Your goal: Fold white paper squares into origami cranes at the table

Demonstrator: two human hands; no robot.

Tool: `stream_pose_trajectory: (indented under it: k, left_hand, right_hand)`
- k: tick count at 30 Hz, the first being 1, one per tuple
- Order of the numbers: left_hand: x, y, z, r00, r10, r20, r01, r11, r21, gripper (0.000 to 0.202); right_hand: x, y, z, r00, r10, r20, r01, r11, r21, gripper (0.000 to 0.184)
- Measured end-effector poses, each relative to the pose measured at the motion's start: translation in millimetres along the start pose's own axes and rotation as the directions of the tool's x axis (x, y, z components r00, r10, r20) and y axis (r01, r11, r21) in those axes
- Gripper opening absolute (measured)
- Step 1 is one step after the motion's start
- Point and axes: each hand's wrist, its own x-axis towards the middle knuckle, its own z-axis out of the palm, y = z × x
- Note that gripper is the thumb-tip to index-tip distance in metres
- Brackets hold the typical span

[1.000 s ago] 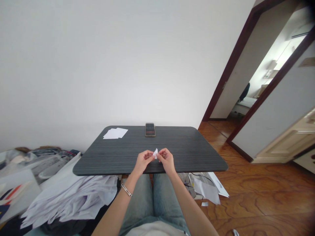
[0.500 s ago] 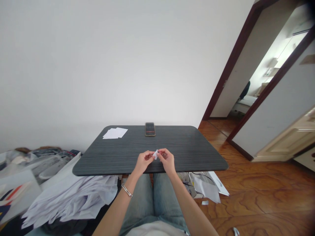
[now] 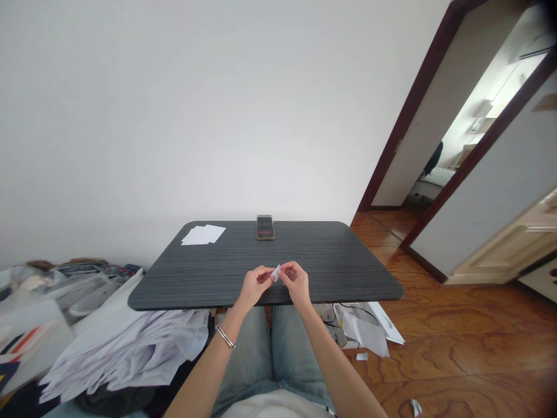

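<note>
A small folded piece of white paper (image 3: 275, 273) is pinched upright between the fingertips of my left hand (image 3: 256, 285) and my right hand (image 3: 296, 283). Both hands hover just above the near part of a dark grey wood-grain tabletop (image 3: 331, 261). Part of the paper is hidden by my fingers. Farther back on the table lie a small stack of white paper sheets (image 3: 203, 234) and a phone (image 3: 265, 228) in a gold-edged case, both out of reach of my fingertips. A silver bangle (image 3: 225, 337) circles my left wrist.
Below the table's left side, a heap of crumpled white paper (image 3: 126, 354) lies over bags and clothing. Loose papers and black cables (image 3: 361, 328) sit under the right side. A wooden floor (image 3: 461, 342) spreads to the right, with a dark-framed doorway (image 3: 404, 122) beyond it.
The paper's tip has tilted to the right and looks smaller between my fingertips. My hands have drawn slightly closer together. The view has shifted slightly.
</note>
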Motion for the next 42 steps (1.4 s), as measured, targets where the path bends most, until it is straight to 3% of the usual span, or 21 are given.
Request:
stream_pose_trajectory:
  k: [19,26,33,38,42]
  left_hand:
    - [0,-1,-1.0,0.997,-0.046,-0.056,0.043,0.998,-0.046,0.019]
    - [1,1,-0.1,0.993,-0.119,0.018,0.120,0.977,-0.177,0.023]
    - [0,1,-4.8,0.981,-0.163,0.103,0.187,0.933,-0.307,0.022]
    - [-1,2,-5.0,0.973,-0.178,0.146,0.220,0.910,-0.351,0.022]
    - [-1,3,-5.2,0.970,-0.191,0.150,0.234,0.901,-0.366,0.023]
  right_hand:
    - [1,-4,-5,0.996,-0.034,0.077,0.041,0.995,-0.087,0.016]
    - [2,-5,-9,0.990,0.010,0.141,0.002,0.996,-0.084,0.015]
    - [3,-13,-11,0.976,0.062,0.209,-0.072,0.997,0.040,0.017]
    - [2,-12,-10,0.979,0.052,0.196,-0.063,0.997,0.050,0.019]
    - [1,-11,-12,0.986,0.002,0.168,0.005,0.999,-0.041,0.016]
